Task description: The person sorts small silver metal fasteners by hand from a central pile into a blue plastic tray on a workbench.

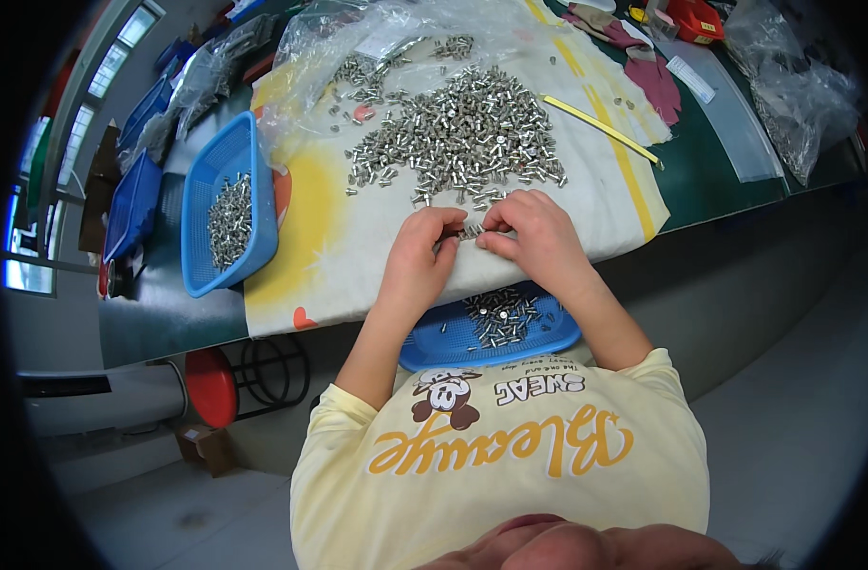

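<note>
A broad heap of small silver metal fasteners (462,133), with short shanks and round heads, lies on a pale cloth (348,271). At the heap's near edge my left hand (422,252) and my right hand (536,236) face each other with fingers curled. Between the fingertips sits a short row of the fasteners (470,231), pinched from both sides. Just below the table edge, in front of my body, a blue plastic basket (424,353) holds more fasteners. My forearms pass on either side of it.
Left of the cloth stands a taller blue basket (193,204) partly filled with fasteners. A yellow strip (600,130) lies right of the heap. Clear plastic sheeting (310,57) covers the far side. A pink glove (652,81) and a plastic bag (800,95) lie far right. A red stool (210,388) stands below left.
</note>
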A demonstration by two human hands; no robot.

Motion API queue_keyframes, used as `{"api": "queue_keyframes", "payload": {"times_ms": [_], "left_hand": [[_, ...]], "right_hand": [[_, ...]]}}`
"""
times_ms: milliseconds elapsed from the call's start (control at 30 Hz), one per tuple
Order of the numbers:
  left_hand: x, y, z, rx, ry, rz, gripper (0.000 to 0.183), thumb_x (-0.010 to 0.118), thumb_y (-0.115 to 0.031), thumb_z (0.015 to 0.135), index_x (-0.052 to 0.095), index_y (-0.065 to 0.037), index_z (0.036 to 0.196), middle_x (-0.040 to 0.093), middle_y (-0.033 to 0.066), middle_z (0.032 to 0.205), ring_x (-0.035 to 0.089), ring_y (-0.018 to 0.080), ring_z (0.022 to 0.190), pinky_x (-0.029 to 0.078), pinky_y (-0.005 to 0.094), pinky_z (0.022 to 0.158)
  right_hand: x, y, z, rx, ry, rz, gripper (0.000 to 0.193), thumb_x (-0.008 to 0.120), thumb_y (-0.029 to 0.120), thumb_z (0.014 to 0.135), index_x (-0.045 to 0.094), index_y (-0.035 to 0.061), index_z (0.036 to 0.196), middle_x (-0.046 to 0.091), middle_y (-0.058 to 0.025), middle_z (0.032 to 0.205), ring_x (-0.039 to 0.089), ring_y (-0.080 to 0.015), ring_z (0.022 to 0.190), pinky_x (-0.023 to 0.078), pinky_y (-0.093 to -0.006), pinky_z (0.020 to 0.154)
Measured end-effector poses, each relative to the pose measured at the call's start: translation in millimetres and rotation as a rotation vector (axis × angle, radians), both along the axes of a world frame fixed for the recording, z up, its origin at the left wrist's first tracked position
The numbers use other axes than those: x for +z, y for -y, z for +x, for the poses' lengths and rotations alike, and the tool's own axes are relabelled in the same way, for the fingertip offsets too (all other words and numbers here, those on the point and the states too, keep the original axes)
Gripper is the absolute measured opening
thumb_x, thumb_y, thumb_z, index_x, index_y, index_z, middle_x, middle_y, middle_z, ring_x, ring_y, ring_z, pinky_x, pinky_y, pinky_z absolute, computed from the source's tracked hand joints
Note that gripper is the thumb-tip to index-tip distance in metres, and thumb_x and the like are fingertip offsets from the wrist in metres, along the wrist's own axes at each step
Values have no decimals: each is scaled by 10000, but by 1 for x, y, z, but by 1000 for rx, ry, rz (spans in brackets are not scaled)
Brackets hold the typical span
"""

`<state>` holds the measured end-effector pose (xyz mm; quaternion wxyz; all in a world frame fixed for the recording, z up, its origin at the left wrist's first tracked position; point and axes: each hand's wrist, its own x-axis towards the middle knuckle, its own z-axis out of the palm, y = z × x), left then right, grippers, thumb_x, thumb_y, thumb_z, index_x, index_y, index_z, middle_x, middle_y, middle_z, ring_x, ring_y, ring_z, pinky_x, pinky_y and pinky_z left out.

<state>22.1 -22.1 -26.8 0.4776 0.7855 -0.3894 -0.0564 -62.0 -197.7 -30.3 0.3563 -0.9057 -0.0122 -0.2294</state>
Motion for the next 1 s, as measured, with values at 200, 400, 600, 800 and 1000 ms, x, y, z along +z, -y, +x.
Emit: {"api": "queue_keyframes", "payload": {"times_ms": [200,400,600,800,1000], "left_hand": [[8,-1,-4,19,-27,-40,379,618,83,801,579,-30,1161,593,129,994,606,259,917,512,343,837],[0,-13,0,96,70,42,408,652,42,796,584,-47,1188,611,99,937,588,260,906,494,361,825],[-4,-15,1,87,62,13,384,649,26,805,596,-50,1178,629,85,907,592,265,897,488,374,818],[-3,-19,3,104,95,32,389,651,24,802,595,-49,1180,629,89,895,590,266,885,487,379,804],[-4,-20,3,100,81,22,389,653,32,795,601,-48,1172,623,90,880,586,269,870,486,376,794]], "right_hand": [[3,4,-6,2,13,-22,178,769,157,741,644,94,851,607,-56,819,587,-270,839,481,-382,750],[4,3,-7,13,17,-29,120,724,99,774,657,92,874,606,-60,819,587,-273,833,478,-381,748],[2,-6,-4,22,41,-36,116,720,94,776,655,87,872,600,-63,814,585,-280,827,479,-387,749],[1,-15,0,40,57,-37,122,727,104,772,655,88,869,604,-61,823,586,-283,834,479,-391,746],[2,-18,-3,31,48,-45,132,740,128,770,653,90,861,608,-57,833,589,-282,845,481,-391,750]]}}
